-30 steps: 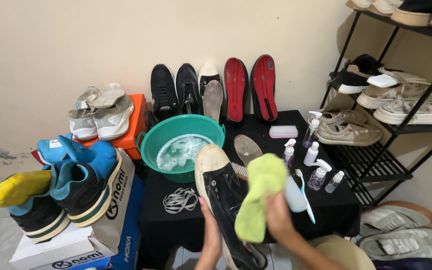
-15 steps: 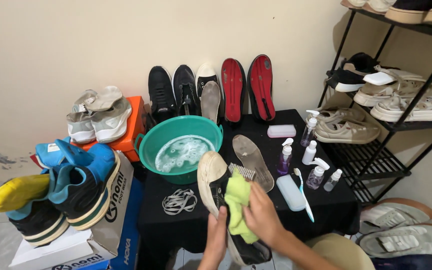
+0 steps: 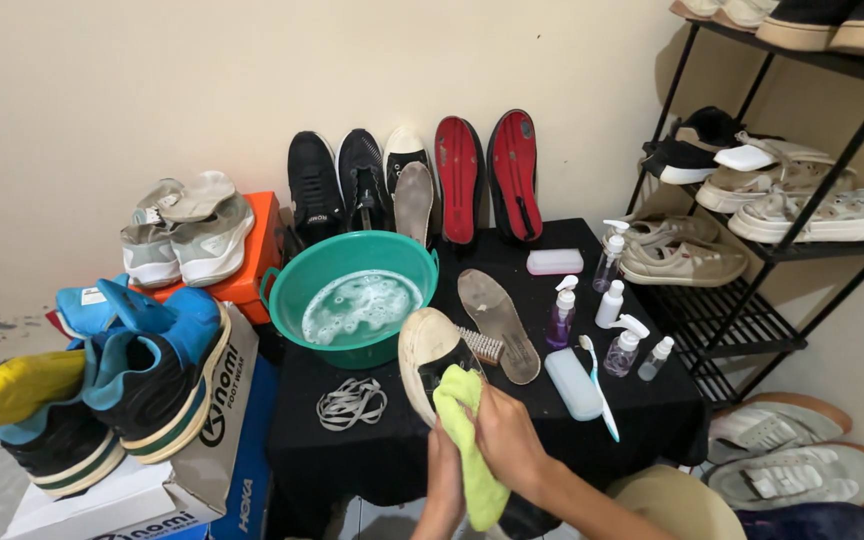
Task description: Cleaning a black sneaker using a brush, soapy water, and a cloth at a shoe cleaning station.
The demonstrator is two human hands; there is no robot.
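Note:
A black sneaker with a cream toe cap (image 3: 427,352) lies toe-up at the front of the black-covered table (image 3: 372,455). My right hand (image 3: 507,435) presses a yellow-green cloth (image 3: 467,440) against the sneaker's upper. My left hand (image 3: 444,475) grips the sneaker from below, near the table's front edge. The sneaker's heel is hidden behind my hands.
A green basin of soapy water (image 3: 357,297) stands behind the sneaker. A loose insole (image 3: 497,320), a brush (image 3: 480,345), a toothbrush (image 3: 597,385), spray bottles (image 3: 612,300) and white laces (image 3: 350,403) lie on the table. Shoes line the wall; a black shoe rack (image 3: 782,200) stands right, shoe boxes (image 3: 152,440) left.
The sneaker and both hands have come lower and nearer the table's front edge. The cloth, held up high before, now lies pressed on the sneaker's upper.

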